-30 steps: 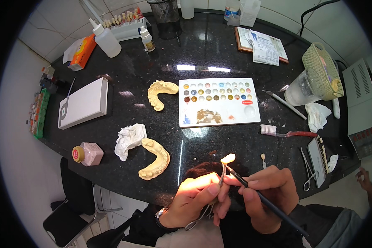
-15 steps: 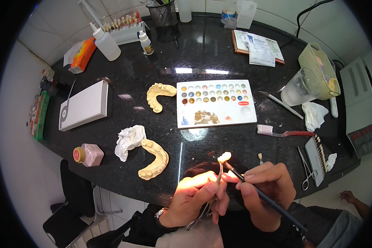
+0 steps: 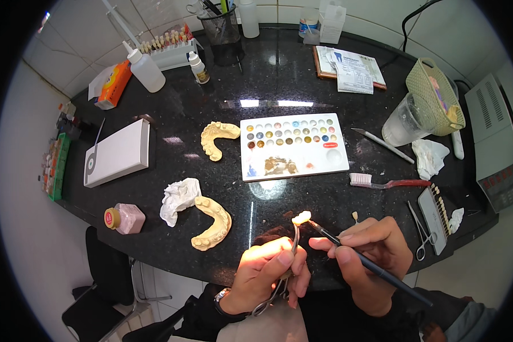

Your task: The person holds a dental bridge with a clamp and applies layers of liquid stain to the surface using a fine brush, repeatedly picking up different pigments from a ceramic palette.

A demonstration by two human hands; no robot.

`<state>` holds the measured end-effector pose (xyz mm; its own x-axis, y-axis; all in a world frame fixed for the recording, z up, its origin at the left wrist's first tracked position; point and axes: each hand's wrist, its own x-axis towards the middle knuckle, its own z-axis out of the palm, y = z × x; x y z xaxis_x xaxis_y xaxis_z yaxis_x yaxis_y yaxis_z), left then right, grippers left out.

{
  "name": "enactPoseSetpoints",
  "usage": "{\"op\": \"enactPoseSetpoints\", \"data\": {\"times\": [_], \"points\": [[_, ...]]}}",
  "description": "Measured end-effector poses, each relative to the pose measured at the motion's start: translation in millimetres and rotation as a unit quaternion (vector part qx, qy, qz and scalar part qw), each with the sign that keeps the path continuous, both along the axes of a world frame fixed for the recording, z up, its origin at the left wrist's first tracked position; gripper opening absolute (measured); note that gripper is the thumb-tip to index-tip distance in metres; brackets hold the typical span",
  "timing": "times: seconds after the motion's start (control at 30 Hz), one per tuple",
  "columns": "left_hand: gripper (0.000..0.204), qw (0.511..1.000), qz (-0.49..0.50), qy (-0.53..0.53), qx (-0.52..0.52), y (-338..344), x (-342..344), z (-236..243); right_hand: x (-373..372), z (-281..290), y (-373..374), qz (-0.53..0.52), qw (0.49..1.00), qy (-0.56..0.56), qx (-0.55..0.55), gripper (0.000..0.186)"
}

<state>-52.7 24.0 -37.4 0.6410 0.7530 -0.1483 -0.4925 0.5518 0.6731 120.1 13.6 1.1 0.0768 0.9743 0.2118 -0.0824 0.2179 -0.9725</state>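
Observation:
My left hand is closed around a pair of curved forceps, their loop handles hanging below the palm. At the forceps' tips sits a small, brightly lit dental crown piece, whose exact shape is washed out by glare. Between the thumb and fingers of my right hand is a dark slim paintbrush. Its tip is just right of the crown piece; whether they touch I cannot tell. Beyond both hands lies a white paint palette with rows of coloured wells and brown smears.
Two cream dental casts lie left of my hands, one beside a crumpled tissue. To the right are a red-handled toothbrush, scissor-like forceps, a shade guide and a plastic cup. A lone tooth tab lies near my right hand.
The crown piece and forceps have shifted slightly left. My right hand has drawn a little to the right, with the brush tip now slightly farther from the forceps.

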Motion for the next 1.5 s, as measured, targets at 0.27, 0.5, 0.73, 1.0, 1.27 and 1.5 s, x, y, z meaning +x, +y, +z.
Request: {"op": "enactPoseSetpoints", "data": {"times": [0.27, 0.5, 0.73, 1.0, 1.27, 1.5], "points": [[0.033, 1.000, 0.016, -0.002, -0.003, 0.3, -0.1, 0.5, 1.7, 5.4, -3.0, -0.023, 0.998, 0.051, 0.010, 0.019], [0.021, 0.995, 0.076, 0.054, -0.022, -0.7, 3.5, 6.6, 38.2, 27.7, 33.0, -0.110, 0.979, -0.151, -0.081, 0.013], [0.010, 0.994, 0.018, 0.099, -0.032, 4.3, 10.7, 13.4, 57.3, -7.0, 68.3, -0.073, 0.970, -0.223, -0.068, 0.010], [0.023, 0.993, 0.003, 0.113, -0.041, 3.7, 12.8, 5.5, 52.6, -19.8, 76.7, -0.076, 0.972, -0.217, -0.057, 0.011], [0.044, 0.989, -0.009, 0.122, -0.080, 7.9, 13.4, 13.5, 51.1, -18.1, 78.6, -0.072, 0.967, -0.236, -0.057, 0.010], [0.044, 0.992, -0.009, 0.060, -0.108, 8.5, 14.7, 8.5, 50.5, -19.7, 79.8, -0.068, 0.970, -0.224, -0.059, 0.009]]}}
